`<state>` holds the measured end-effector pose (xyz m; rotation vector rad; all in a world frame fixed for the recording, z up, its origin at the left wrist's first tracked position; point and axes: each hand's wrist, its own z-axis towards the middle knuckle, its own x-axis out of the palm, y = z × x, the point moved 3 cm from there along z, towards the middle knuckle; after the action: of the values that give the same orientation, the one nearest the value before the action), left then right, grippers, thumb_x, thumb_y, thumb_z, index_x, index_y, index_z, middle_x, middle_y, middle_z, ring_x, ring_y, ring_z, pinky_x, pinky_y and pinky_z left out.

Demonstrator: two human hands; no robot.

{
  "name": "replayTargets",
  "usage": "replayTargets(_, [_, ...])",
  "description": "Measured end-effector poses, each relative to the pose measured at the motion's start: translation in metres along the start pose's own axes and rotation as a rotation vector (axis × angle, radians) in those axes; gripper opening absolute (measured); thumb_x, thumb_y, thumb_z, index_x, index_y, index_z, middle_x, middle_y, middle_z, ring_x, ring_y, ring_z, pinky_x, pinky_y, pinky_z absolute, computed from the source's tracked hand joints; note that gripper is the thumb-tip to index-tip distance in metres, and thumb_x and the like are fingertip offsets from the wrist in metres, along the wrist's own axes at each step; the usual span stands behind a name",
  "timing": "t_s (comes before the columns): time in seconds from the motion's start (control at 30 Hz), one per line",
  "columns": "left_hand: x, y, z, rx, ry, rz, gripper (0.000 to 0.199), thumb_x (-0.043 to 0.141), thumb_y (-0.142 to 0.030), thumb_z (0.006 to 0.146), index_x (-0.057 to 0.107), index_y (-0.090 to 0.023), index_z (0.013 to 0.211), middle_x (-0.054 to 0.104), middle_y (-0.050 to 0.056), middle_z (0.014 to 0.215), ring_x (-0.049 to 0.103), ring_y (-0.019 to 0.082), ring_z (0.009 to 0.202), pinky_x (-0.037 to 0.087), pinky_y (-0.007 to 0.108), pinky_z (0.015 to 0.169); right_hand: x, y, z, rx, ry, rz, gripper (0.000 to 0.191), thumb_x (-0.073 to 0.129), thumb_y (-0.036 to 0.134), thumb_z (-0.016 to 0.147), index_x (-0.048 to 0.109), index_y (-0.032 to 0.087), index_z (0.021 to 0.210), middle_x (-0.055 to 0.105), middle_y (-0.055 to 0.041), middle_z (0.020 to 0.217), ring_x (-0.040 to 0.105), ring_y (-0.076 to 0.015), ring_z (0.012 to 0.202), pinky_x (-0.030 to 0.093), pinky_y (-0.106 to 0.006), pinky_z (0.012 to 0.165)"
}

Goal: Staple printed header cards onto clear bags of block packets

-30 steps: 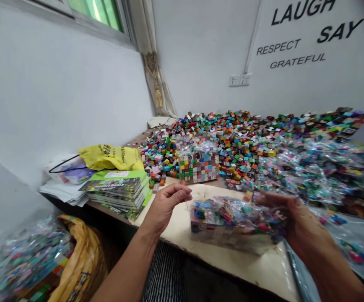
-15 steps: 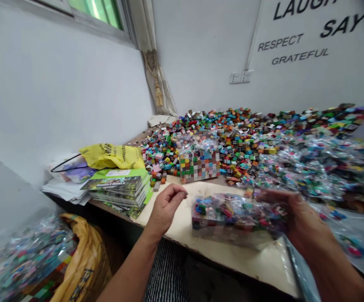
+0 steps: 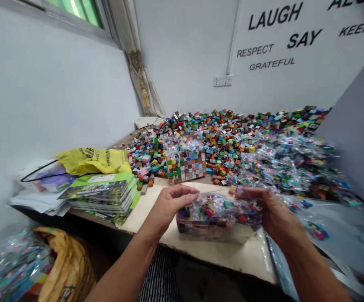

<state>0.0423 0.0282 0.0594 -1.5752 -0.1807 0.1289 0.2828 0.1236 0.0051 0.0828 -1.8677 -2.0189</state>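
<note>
My left hand (image 3: 169,205) has its thumb and fingers nearly together at the near-left top of the clear box (image 3: 216,218) — whether they pinch its film, I cannot tell — while my right hand (image 3: 274,212) curves half open against its right end. The box lies on the pale board (image 3: 241,256) before me, just nearer than an upright pack (image 3: 186,165) of small blocks

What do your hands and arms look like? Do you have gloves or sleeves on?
No gloves! My left hand and right hand are bare, each with fingers and a thumb. I see no sleeves on my forearms, and no watch.
</note>
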Motion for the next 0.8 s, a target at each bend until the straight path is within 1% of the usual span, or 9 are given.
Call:
replayTargets(0.13, [-0.002, 0.0, 0.0, 0.068, 0.008, -0.032, 0.019, 0.078, -0.036, 0.069, 0.075, -0.019, 0.075, 0.069, 0.002, 0.077, 0.059, 0.015, 0.075, 0.044, 0.027, 0.074, -0.003, 0.008, 0.002, -0.008, 0.135, -0.172, 0.043, 0.08, 0.056, 0.062, 0.076, 0.026, 0.094, 0.075, -0.0072, 0.093, 0.068, -0.0257, 0.091, 0.052, -0.038, 0.083])
replayTargets(0.23, [-0.004, 0.0, -0.001, 0.166, 0.048, -0.032, 0.022, 0.076, -0.04, 0.073, 0.075, -0.019, 0.075, 0.07, 0.003, 0.086, 0.06, 0.016, 0.083, 0.044, 0.026, 0.078, -0.004, 0.007, 0.004, -0.044, 0.084, -0.233, 0.032, 0.076, 0.056, 0.068, 0.076, 0.025, 0.075, 0.074, -0.0063, 0.083, 0.066, -0.0221, 0.086, 0.05, -0.035, 0.083])
replayTargets(0.4, [-0.004, 0.008, -0.004, 0.158, 0.042, 0.0, 0.027, 0.07, -0.045, 0.081, 0.071, -0.019, 0.078, 0.07, 0.002, 0.077, 0.06, 0.015, 0.074, 0.044, 0.025, 0.072, -0.004, 0.007, 0.003, -0.043, 0.038, -0.256, 0.04, 0.071, 0.062, 0.07, 0.072, 0.023, 0.073, 0.072, -0.0063, 0.08, 0.064, -0.0221, 0.083, 0.05, -0.034, 0.076])
replayTargets(0.5, [-0.003, 0.009, -0.006, 0.199, 0.022, 0.064, 0.026, 0.066, -0.044, 0.085, 0.07, -0.018, 0.08, 0.069, 0.001, 0.079, 0.06, 0.015, 0.077, 0.045, 0.025, 0.074, -0.003, 0.04, -0.008, -0.163, -0.043, -0.383, 0.036, 0.073, 0.057, 0.07, 0.071, 0.027, 0.089, 0.072, -0.0047, 0.093, 0.064, -0.0246, 0.092, 0.05, -0.037, 0.082])
replayTargets(0.6, [-0.001, 0.006, -0.009, 0.247, 0.062, 0.081, 0.024, 0.061, -0.041, 0.089, 0.072, -0.02, 0.089, 0.072, 0.003, 0.092, 0.063, 0.017, 0.089, 0.046, 0.027, 0.083, 0.012, 0.096, -0.024, -0.442, -0.188, -0.686, 0.034, 0.067, 0.052, 0.079, 0.067, 0.035, 0.108, 0.069, -0.0024, 0.111, 0.061, -0.0269, 0.104, 0.047, -0.039, 0.089])
replayTargets(0.63, [0.0, 0.005, -0.01, 0.266, 0.07, 0.077, 0.023, 0.061, -0.04, 0.09, 0.073, -0.022, 0.091, 0.072, 0.003, 0.096, 0.064, 0.018, 0.094, 0.047, 0.028, 0.087, 0.024, 0.111, -0.026, -0.526, -0.12, -0.779, 0.029, 0.063, 0.049, 0.084, 0.068, 0.035, 0.109, 0.069, -0.0021, 0.109, 0.063, -0.0259, 0.1, 0.048, -0.038, 0.087])
replayTargets(0.7, [0.0, 0.003, -0.011, 0.296, 0.067, 0.065, 0.02, 0.061, -0.038, 0.09, 0.074, -0.024, 0.094, 0.073, 0.002, 0.1, 0.064, 0.018, 0.1, 0.046, 0.03, 0.093, 0.053, 0.128, -0.023, -0.617, 0.188, -0.903, 0.024, 0.055, 0.043, 0.09, 0.07, 0.034, 0.107, 0.072, -0.0018, 0.101, 0.066, -0.022, 0.089, 0.05, -0.034, 0.079])
replayTargets(0.77, [-0.001, 0.002, -0.012, 0.301, 0.065, 0.066, 0.018, 0.061, -0.036, 0.09, 0.075, -0.024, 0.096, 0.073, 0.003, 0.102, 0.064, 0.019, 0.103, 0.046, 0.03, 0.095, 0.075, 0.129, -0.016, -0.623, 0.482, -0.986, 0.024, 0.052, 0.037, 0.091, 0.072, 0.031, 0.102, 0.073, -0.002, 0.093, 0.067, -0.0195, 0.082, 0.049, -0.031, 0.073])
replayTargets(0.8, [-0.001, 0.002, -0.013, 0.299, 0.064, 0.067, 0.018, 0.061, -0.035, 0.09, 0.075, -0.025, 0.097, 0.074, 0.003, 0.103, 0.064, 0.019, 0.103, 0.046, 0.031, 0.095, 0.081, 0.125, -0.012, -0.603, 0.566, -1.033, 0.024, 0.052, 0.035, 0.091, 0.073, 0.029, 0.101, 0.074, -0.0023, 0.092, 0.067, -0.0192, 0.081, 0.049, -0.03, 0.073])
